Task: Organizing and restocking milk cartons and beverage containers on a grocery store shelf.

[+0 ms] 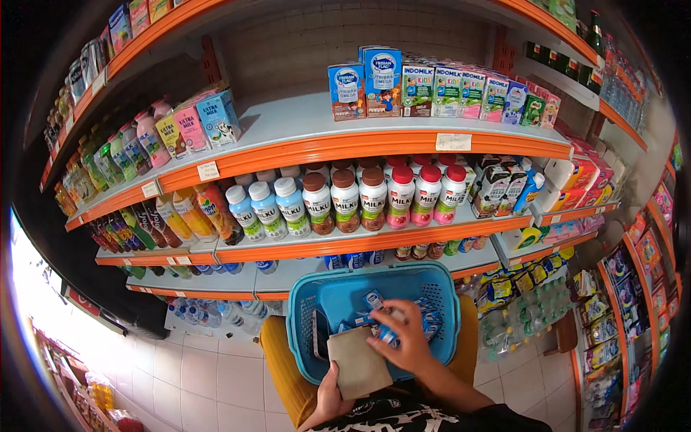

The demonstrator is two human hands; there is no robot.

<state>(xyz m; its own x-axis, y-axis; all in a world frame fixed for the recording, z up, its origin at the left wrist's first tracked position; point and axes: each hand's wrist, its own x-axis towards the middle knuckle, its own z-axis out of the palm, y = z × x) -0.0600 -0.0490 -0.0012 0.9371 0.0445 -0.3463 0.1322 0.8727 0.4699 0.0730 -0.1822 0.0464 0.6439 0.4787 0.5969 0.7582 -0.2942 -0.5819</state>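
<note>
My left hand (pixel 328 397) grips a grey-beige folded cloth (pixel 359 359) by its lower left edge, over the near side of a blue plastic basket (pixel 372 268). Above the basket's right half is my right hand (pixel 402 335), fingers curled around a small blue drink carton (pixel 386 335); its fingertips overlap the cloth's upper right edge. Several small blue cartons (pixel 431 321) lie inside the basket, and one carton (pixel 372 298) stands out near its middle. A dark flat object with a pale edge (pixel 319 335) leans at the basket's left wall.
A mustard-coloured stool or seat (pixel 286 367) shows beside the basket. Ahead, an orange-edged shelf (pixel 345 151) bears milk cartons (pixel 383 81) towards its right; Milku bottles (pixel 345 202) line the shelf below. Bottle packs (pixel 523 318) stand low at the right.
</note>
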